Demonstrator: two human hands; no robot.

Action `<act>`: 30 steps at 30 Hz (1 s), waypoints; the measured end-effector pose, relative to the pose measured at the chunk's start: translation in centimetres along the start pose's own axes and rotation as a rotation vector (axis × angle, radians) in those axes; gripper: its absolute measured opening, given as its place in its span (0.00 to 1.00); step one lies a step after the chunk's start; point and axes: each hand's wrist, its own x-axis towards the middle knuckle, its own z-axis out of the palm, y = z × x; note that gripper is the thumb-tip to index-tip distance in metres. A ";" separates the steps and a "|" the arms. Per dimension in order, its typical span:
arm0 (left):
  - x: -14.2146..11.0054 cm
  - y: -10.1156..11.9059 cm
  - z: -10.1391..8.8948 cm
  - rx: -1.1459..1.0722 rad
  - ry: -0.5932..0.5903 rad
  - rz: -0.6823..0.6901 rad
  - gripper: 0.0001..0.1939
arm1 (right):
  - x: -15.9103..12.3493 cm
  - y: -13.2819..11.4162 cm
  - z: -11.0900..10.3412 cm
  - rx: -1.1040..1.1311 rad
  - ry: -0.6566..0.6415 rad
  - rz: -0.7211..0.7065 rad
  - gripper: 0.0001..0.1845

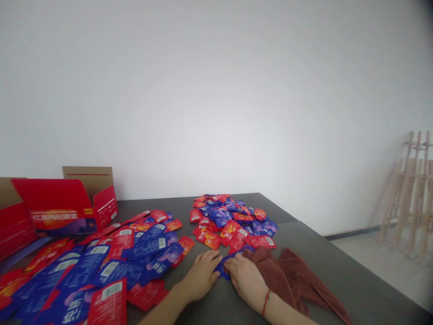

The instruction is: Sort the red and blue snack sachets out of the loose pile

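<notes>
Grip closed: left hand (201,276) and right hand (245,280) pinching a blue sachet (221,270), just left of a brown towel (287,275) on the tabletop (338,257).

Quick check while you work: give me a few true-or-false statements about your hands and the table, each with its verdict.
Both the left hand and the right hand touch a blue sachet. True.
A red cord is on the left arm. False: it is on the right.
A brown towel lies beside the right hand. True.
The red box is to the right of the table. False: it is at the left.
A heap of small red and blue sachets lies beyond the hands. True.
</notes>
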 end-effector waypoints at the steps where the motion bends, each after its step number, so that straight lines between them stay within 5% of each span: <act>1: 0.0 0.0 0.0 0.003 -0.001 0.004 0.26 | 0.4 -0.6 0.1 0.002 -0.013 -0.022 0.14; 5: -0.1 -0.1 0.0 0.012 -0.003 -0.007 0.28 | 1.3 -0.7 -0.4 0.013 -0.052 -0.058 0.13; 12: -0.1 0.1 0.0 0.020 -0.002 -0.024 0.26 | -1.4 3.2 -0.5 -0.136 0.061 0.116 0.16; 16: -0.1 0.2 -0.1 0.031 -0.013 -0.023 0.27 | -2.0 1.0 0.8 -0.142 0.069 -0.023 0.16; 21: -0.1 0.2 -0.2 0.017 -0.015 -0.013 0.28 | 1.2 -1.6 1.4 -0.116 0.004 -0.042 0.12; 25: -0.2 0.1 -0.2 0.018 -0.019 -0.014 0.28 | 2.2 0.1 0.6 -0.107 0.000 0.067 0.12; 30: -0.1 0.0 0.0 0.007 -0.014 -0.024 0.26 | -1.1 3.0 -0.4 -0.167 0.052 0.160 0.13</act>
